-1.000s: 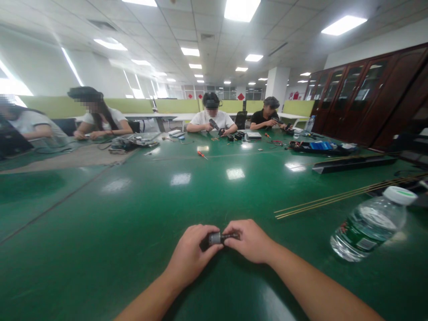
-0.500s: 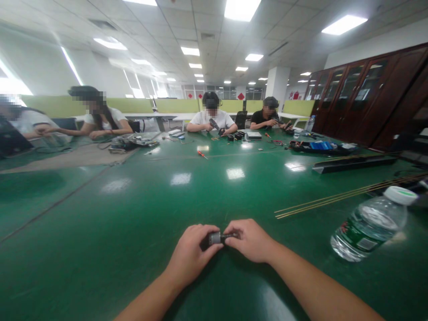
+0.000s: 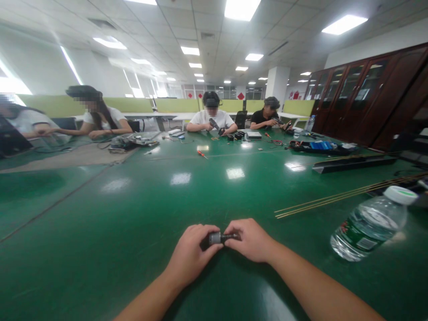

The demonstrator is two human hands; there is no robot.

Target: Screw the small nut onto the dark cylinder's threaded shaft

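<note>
Little change: my left hand (image 3: 189, 250) grips grey cylinder (image 3: 215, 238), right hand (image 3: 250, 240) pinches dark end (image 3: 235, 236); same step, I judge.

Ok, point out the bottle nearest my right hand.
The green-labelled bottle to the right of your right hand; the other bottle is across the table.

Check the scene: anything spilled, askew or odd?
Nothing clearly wrong. The water bottle at right seems to lean, though probably from lens distortion; its cap is on and no spill shows. The held grey part shows no obvious damage.
</note>
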